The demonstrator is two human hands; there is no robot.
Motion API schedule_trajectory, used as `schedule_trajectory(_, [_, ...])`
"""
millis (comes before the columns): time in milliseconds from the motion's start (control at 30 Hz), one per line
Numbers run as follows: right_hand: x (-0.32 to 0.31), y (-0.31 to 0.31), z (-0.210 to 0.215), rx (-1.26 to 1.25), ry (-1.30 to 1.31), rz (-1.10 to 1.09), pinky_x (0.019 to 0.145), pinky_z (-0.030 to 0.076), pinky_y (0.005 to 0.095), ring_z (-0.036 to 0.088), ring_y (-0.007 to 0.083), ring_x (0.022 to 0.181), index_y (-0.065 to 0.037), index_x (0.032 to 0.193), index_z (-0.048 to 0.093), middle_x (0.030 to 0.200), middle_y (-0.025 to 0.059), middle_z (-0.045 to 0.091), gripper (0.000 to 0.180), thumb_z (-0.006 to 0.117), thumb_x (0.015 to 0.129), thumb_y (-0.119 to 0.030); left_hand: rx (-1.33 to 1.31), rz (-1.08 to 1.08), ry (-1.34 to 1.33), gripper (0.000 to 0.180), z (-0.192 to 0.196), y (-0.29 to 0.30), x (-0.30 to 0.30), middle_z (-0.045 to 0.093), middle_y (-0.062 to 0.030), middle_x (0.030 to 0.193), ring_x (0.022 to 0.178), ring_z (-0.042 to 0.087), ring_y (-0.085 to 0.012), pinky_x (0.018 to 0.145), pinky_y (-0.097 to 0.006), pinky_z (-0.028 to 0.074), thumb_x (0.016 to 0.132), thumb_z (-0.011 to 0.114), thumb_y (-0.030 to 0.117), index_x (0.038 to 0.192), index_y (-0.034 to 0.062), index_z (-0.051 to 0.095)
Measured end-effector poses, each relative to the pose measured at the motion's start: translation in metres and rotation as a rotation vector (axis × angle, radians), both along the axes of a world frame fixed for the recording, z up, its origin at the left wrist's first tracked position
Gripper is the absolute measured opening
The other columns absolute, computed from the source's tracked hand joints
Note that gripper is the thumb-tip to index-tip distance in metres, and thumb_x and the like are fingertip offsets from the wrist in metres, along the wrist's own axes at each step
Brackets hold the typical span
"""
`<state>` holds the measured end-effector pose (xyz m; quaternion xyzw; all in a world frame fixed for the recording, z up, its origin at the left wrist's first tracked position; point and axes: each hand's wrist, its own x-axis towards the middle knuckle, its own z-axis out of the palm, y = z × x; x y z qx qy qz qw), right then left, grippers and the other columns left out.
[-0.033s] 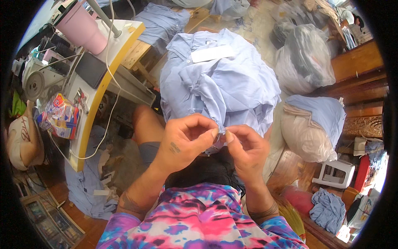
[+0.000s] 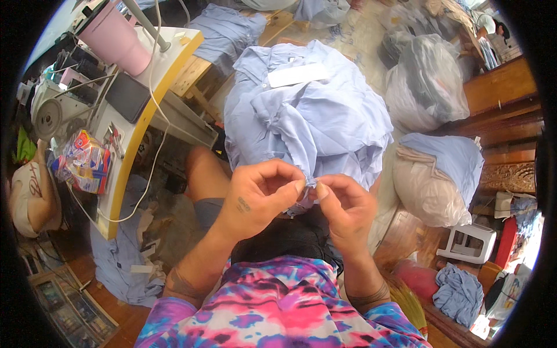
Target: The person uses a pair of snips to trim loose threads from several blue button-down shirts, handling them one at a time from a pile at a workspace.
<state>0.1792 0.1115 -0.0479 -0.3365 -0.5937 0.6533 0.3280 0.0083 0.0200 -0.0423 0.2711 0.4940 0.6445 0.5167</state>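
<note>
One blue shirt (image 2: 307,116) lies bunched on the lap; the left hand (image 2: 258,197) and right hand (image 2: 342,209) sit close together, both pinching its edge; two plastic bags (image 2: 426,81) sit nearby; one pink cup (image 2: 116,40) stands on the table (image 2: 136,151).

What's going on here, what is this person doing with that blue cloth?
A seated person pinches a fold of a light blue shirt between both hands. The left hand and right hand meet at the garment's lower edge, fingertips pressed together on it. The shirt is heaped over their lap. A sewing machine stands on the yellow-edged table to the left, and a pink tumbler behind it.
</note>
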Motion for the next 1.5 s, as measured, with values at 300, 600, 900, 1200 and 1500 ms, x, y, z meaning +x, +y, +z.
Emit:
schedule_trajectory(300, [-0.004, -0.001, 0.004, 0.076, 0.035, 0.109, 0.085, 0.057, 0.0274, 0.073, 0.015, 0.092, 0.004, 0.113, 0.073, 0.101, 0.0091, 0.076, 0.02, 0.077, 0.095, -0.003, -0.023, 0.032, -0.077, 0.013, -0.01, -0.003, -0.006, 0.074, -0.0043, 0.097, 0.088, 0.068, -0.0089, 0.079, -0.024, 0.055, 0.098, 0.071, 0.005, 0.106, -0.0045, 0.074])
schedule_trajectory(600, [-0.008, -0.003, 0.007, 0.087, 0.002, 0.041, 0.084, 0.057, 0.0274, 0.073, 0.0136, 0.093, 0.002, 0.111, 0.074, 0.102, 0.0097, 0.076, 0.017, 0.077, 0.096, -0.004, 0.019, -0.001, -0.002, 0.012, -0.003, -0.004, -0.004, 0.072, -0.008, 0.102, 0.091, 0.068, -0.0122, 0.081, -0.027, 0.057, 0.097, 0.072, 0.002, 0.104, -0.0064, 0.073])
schedule_trajectory(900, [-0.01, -0.006, 0.009, -0.012, 0.023, 0.05, 0.086, 0.055, 0.0257, 0.07, 0.0109, 0.094, 0.004, 0.111, 0.072, 0.1, 0.0056, 0.073, 0.014, 0.069, 0.102, -0.006, 0.009, -0.007, -0.061, 0.014, -0.006, -0.006, -0.008, 0.072, -0.0078, 0.1, 0.09, 0.068, -0.0132, 0.082, -0.028, 0.056, 0.098, 0.071, 0.007, 0.104, -0.0059, 0.073])
schedule_trajectory(1200, [-0.021, -0.01, 0.003, 0.324, -0.095, -0.031, 0.08, 0.054, 0.0286, 0.071, 0.0142, 0.088, 0.002, 0.101, 0.073, 0.093, 0.0093, 0.074, 0.008, 0.073, 0.095, -0.004, 0.026, -0.05, -0.149, 0.017, -0.015, -0.01, -0.017, 0.071, -0.007, 0.1, 0.094, 0.067, -0.0135, 0.083, -0.027, 0.055, 0.099, 0.07, 0.009, 0.108, -0.0053, 0.07])
schedule_trajectory(1500, [-0.021, -0.011, 0.003, 0.237, -0.085, -0.017, 0.078, 0.053, 0.0274, 0.068, 0.0123, 0.086, 0.001, 0.103, 0.073, 0.093, 0.0076, 0.075, 0.01, 0.074, 0.097, -0.007, 0.059, -0.034, -0.037, 0.013, -0.006, -0.007, -0.019, 0.071, -0.0054, 0.103, 0.093, 0.065, -0.011, 0.082, -0.026, 0.052, 0.099, 0.073, 0.009, 0.106, -0.0023, 0.072])
